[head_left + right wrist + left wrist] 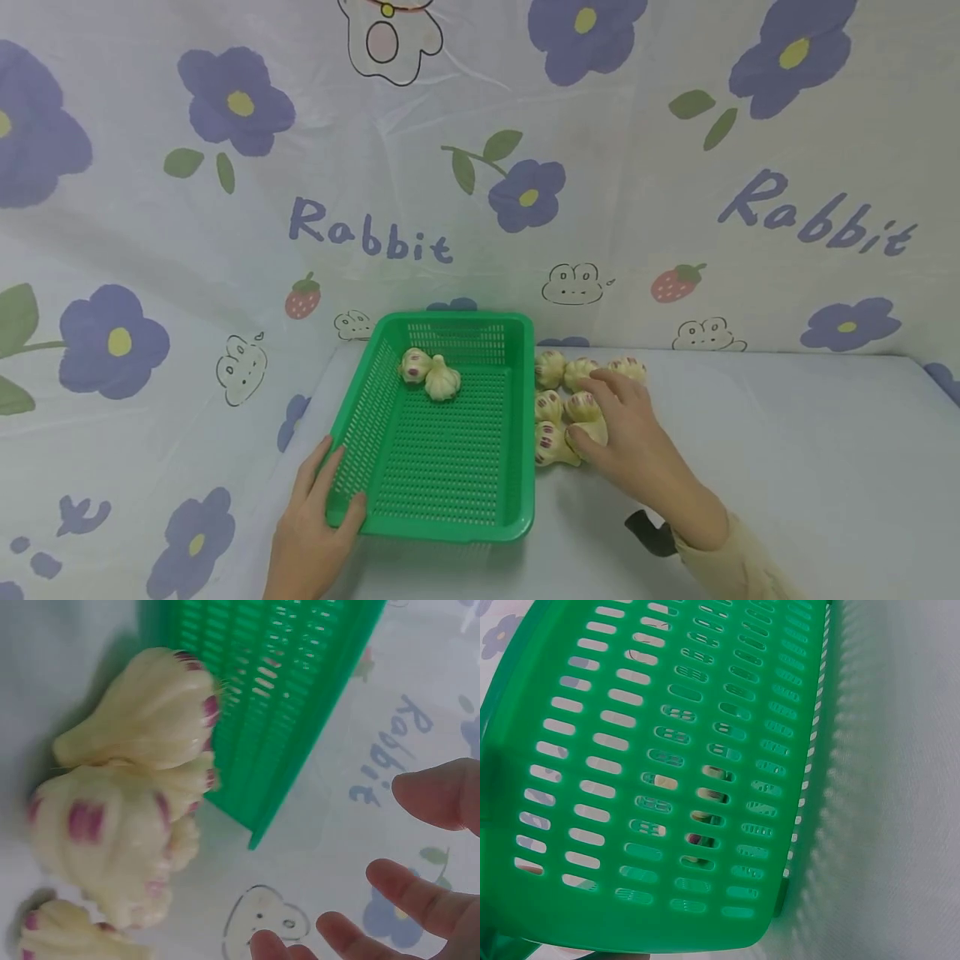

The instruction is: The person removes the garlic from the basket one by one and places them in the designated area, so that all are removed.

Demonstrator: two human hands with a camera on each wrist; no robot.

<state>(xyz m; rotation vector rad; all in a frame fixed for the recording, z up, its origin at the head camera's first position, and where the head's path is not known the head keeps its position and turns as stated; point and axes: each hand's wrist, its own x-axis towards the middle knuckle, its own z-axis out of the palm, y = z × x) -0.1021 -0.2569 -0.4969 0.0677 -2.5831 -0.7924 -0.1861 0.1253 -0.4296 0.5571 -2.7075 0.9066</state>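
A green plastic basket (517,450) stands on the white table, its perforated wall (615,772) filling much of the left wrist view. Two garlic bulbs, a whitish one (442,381) and a purple-marked one (414,365), lie at its back left. My left hand (311,525) rests on the basket's front left corner, fingers fairly straight along the rim. Several garlic bulbs (551,442) sit close together against the basket's right side. Over the right-hand ones hovers my right hand (637,442), fingers spread and nothing held. Its fingers (412,889) appear apart from the garlic (97,832).
A white cloth (480,108) printed with flowers and "Rabbit" hangs behind the table. A dark strap (651,533) shows beside the right wrist. White tabletop (787,467) extends to the right of the garlic.
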